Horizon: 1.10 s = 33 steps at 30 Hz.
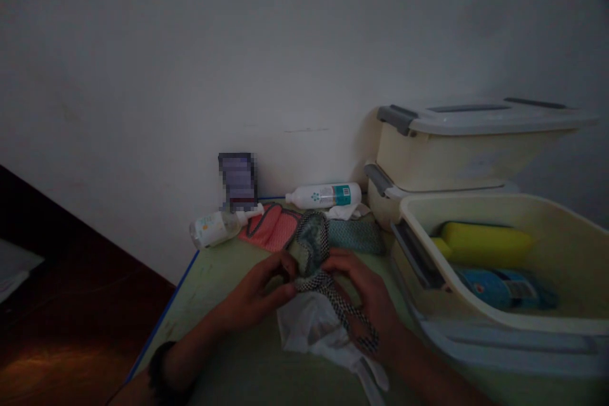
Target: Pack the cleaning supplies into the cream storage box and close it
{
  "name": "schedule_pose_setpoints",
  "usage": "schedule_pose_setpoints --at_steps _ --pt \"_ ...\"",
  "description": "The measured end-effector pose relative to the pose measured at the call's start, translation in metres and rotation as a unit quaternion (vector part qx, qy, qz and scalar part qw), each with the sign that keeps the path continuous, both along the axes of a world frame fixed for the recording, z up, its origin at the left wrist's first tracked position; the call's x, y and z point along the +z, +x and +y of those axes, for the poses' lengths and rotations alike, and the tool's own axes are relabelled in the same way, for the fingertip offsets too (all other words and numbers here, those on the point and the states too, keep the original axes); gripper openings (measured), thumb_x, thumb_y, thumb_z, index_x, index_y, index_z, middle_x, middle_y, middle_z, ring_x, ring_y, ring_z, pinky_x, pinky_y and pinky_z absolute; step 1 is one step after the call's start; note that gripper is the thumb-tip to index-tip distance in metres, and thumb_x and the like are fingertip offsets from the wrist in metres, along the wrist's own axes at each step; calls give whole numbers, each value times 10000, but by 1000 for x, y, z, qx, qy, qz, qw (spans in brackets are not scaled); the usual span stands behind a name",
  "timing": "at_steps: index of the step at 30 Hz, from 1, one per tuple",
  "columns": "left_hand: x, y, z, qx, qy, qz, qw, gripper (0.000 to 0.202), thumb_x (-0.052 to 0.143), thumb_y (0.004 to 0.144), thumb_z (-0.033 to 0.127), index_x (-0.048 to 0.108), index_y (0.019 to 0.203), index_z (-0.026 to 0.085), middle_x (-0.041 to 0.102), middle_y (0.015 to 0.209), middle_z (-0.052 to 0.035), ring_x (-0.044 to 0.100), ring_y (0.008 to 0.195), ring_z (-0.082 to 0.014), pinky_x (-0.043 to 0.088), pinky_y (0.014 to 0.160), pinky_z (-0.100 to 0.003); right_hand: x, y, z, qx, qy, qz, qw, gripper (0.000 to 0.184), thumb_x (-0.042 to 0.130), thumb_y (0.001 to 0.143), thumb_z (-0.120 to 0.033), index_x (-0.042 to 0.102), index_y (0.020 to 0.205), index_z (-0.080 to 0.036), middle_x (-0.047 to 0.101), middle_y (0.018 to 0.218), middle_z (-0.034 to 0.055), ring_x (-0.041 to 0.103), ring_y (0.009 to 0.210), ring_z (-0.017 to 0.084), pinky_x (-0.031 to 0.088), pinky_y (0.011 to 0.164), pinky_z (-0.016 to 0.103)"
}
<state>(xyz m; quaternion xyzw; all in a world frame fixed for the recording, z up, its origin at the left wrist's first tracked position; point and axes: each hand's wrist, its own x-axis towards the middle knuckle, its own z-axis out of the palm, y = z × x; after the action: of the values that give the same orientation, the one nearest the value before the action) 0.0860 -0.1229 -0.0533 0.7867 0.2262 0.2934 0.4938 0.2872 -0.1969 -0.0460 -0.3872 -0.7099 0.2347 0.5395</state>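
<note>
Between my two hands is a grey-green cleaning cloth (311, 238) with a black-and-white checked edge and a hanging loop of the same trim. My left hand (259, 295) pinches its near left edge between thumb and fingers. On the opposite side, my right hand (366, 292) grips the cloth, the loop dangling beside its palm. Beneath the cloth lies a crumpled, thin white plastic item (309, 327) with narrow strips; whether it is a bag or a glove I cannot tell. Just beyond are a pink cloth (273, 235) with dark edging and a folded green cloth (356, 236).
A clear pump bottle (214, 230) lies at the table's left edge, and a white bottle (326, 195) lies along the wall. A blurred dark upright object (238, 179) stands behind. Right, an open cream bin (476, 317) holds yellow and blue bottles, near a lidded bin (471, 155).
</note>
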Motion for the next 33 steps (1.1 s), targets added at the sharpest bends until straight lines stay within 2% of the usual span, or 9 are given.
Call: schedule_pose_setpoints --at_steps 4,9,15,19,22,24,27,29,33 --pt "-3 0 -2 11 5 -17 1000 341 624 802 423 508 1042 209 520 950 -42 495 903 -200 425 813 -329 4 -4 -2 48 -48 14 998 174 480 885 -238 566 1035 -217 585 1009 51 558 971 170 427 843 311" --pt "-1 2 0 36 34 -19 999 181 543 877 364 543 914 187 535 875 -45 512 838 -179 428 769 -306 2 -11 3 -8 -120 76 990 91 553 854 -274 571 799 -204 572 778 3 554 750 136 432 683 265" --pt "2 1 -3 -8 19 -42 999 423 468 854 569 542 1002 180 535 920 -68 518 860 -203 445 771 -334 -3 -13 5 -17 -196 118 973 136 608 761 -176 482 727 -214 519 701 -33 517 663 116 427 607 243" --pt "2 6 -7 77 8 9 997 287 552 845 451 570 837 165 554 796 -35 521 762 -171 442 727 -305 -2 -17 0 30 -238 151 959 230 630 726 -143 492 891 -225 554 797 -19 558 753 128 460 680 266" --pt "3 9 -5 150 -44 -26 987 265 567 839 425 568 785 166 555 728 -10 520 696 -151 443 667 -271 1 -17 -1 75 -277 220 932 387 652 744 -181 473 1081 -246 584 872 -9 583 794 130 472 715 279" --pt "5 9 -3 203 -72 -64 975 278 567 833 449 572 824 172 582 775 -15 539 727 -154 452 688 -268 5 -13 1 82 -292 260 917 425 659 756 -224 477 1138 -260 599 902 -2 596 777 129 474 675 268" --pt "9 7 2 295 -100 -104 944 302 574 819 473 578 904 183 618 845 -19 574 792 -166 462 737 -269 11 -3 5 56 -311 303 899 419 655 743 -257 538 1145 -272 636 917 0 615 748 137 475 635 262" --pt "11 5 6 344 -118 -116 924 312 581 809 477 589 917 184 630 809 -10 592 762 -168 476 703 -264 16 2 8 34 -332 328 884 398 650 714 -256 597 1108 -271 667 914 0 627 743 151 482 653 279" --pt "7 2 19 377 -119 -112 912 267 577 822 453 634 860 195 652 758 -21 619 705 -190 505 626 -291 23 7 10 -2 -386 389 836 348 701 664 -291 683 1008 -240 711 844 3 637 723 160 477 671 282"
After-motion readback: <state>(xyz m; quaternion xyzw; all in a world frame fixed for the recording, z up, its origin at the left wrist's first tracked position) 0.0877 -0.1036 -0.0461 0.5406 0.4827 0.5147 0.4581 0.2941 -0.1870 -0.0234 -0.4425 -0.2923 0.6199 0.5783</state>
